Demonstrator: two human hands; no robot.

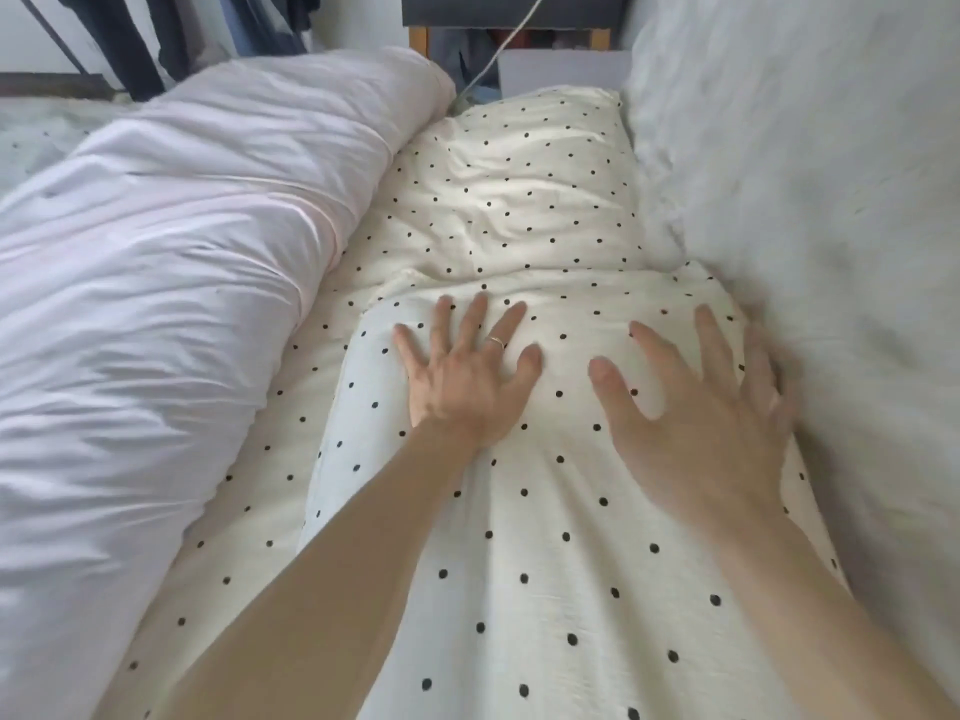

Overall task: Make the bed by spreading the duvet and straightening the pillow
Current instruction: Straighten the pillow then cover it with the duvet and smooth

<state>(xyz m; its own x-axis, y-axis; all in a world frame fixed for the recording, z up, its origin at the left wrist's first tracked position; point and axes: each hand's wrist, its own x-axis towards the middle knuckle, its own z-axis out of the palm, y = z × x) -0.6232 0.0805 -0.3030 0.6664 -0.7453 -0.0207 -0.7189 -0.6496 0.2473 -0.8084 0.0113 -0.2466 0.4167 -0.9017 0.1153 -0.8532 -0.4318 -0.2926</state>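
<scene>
A cream pillow with black dots (545, 537) lies lengthwise in front of me. A second dotted pillow (535, 200) lies beyond it, end to end. My left hand (467, 371) rests flat on the near pillow's far end, fingers spread, a ring on one finger. My right hand (696, 407) presses flat beside it near the pillow's right edge, fingers apart and slightly blurred. A white duvet (171, 283) is bunched in a long roll along the left. Neither hand touches the duvet.
A pale wall (831, 200) runs close along the right of the pillows. The dotted sheet (270, 459) shows between duvet and pillow. A wooden chair with a white cable (498, 49) and dark hanging clothes (145, 39) stand beyond the bed's far end.
</scene>
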